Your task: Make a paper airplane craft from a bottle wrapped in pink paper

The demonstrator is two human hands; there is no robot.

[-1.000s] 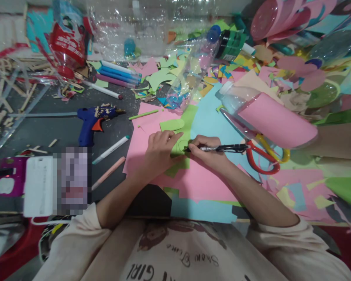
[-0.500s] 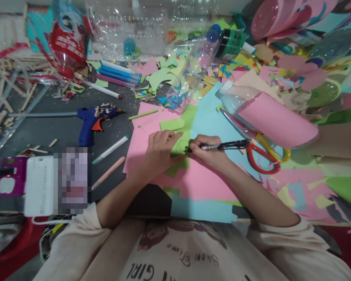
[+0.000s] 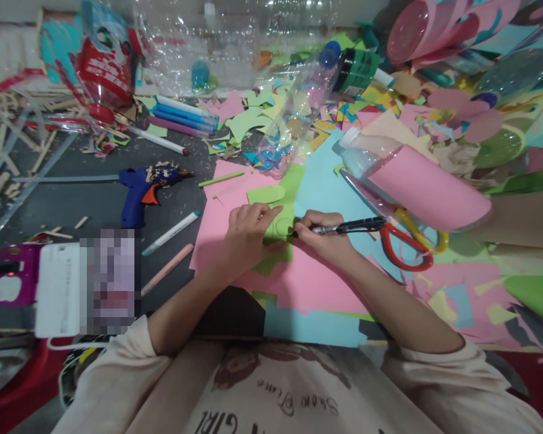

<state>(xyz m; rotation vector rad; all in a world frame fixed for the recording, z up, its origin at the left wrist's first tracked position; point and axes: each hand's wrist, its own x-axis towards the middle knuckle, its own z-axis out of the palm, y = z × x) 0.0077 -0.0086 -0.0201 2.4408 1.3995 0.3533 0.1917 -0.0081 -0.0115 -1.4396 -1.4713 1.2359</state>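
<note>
My right hand (image 3: 322, 234) grips a black pen (image 3: 353, 226), its tip down at the edge of a round outline drawn on green paper (image 3: 274, 265). Spread flat over the same paper, my left hand (image 3: 251, 232) presses it from the left side. A small green cut-out with a rounded end (image 3: 266, 194) lies just above my left fingers. Under all this is a pink sheet (image 3: 317, 283), with light blue paper (image 3: 319, 181) to its right.
A blue glue gun (image 3: 133, 196) and two markers (image 3: 171, 232) lie at left. Red-and-yellow-handled scissors (image 3: 407, 256) and a pink-wrapped bottle (image 3: 429, 187) are at right. Paper scraps (image 3: 251, 120) and a red-labelled bottle (image 3: 104, 69) are at the back.
My right hand and the pen have shifted very slightly around the drawn outline. My left hand stays in place on the green paper.
</note>
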